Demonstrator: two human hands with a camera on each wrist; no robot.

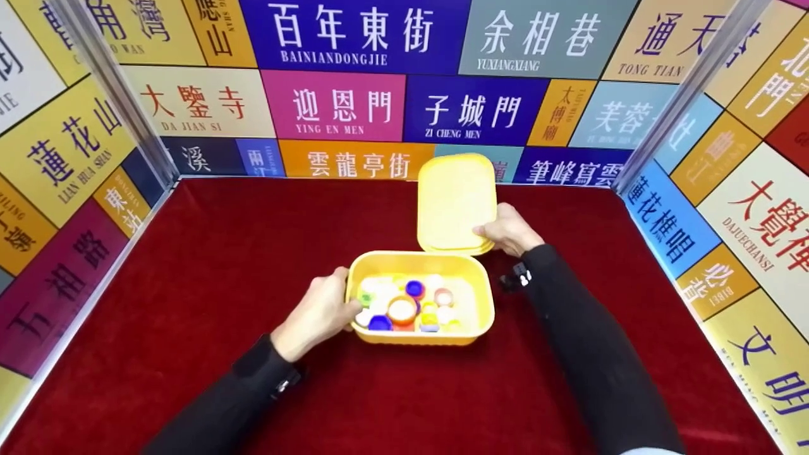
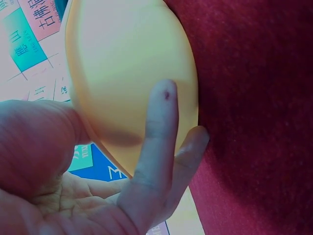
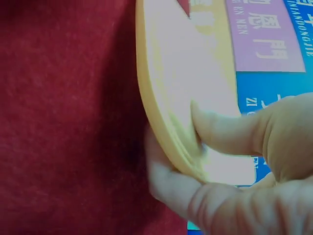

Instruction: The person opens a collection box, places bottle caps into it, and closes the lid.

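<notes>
A yellow plastic box [image 1: 420, 339] stands uncovered on the red cloth, with several colourful bottle caps [image 1: 402, 309] inside. My left hand [image 1: 321, 311] grips its left end, thumb over the rim and fingers along the outer wall. In the left wrist view the fingers [image 2: 161, 122] lie against the box's side. Beyond the box, my right hand [image 1: 510, 231] holds a yellow lid [image 1: 456, 199] tilted up by its lower right corner. The right wrist view shows the thumb on the lid's inner face and the fingers behind its edge [image 3: 146, 93].
Red cloth [image 1: 253, 240] covers the surface around the box. Panels printed with Chinese place names [image 1: 341, 104] stand at the back and both sides, joined by metal corner posts [image 1: 126, 95]. A small dark device [image 1: 515, 277] sits at the right wrist.
</notes>
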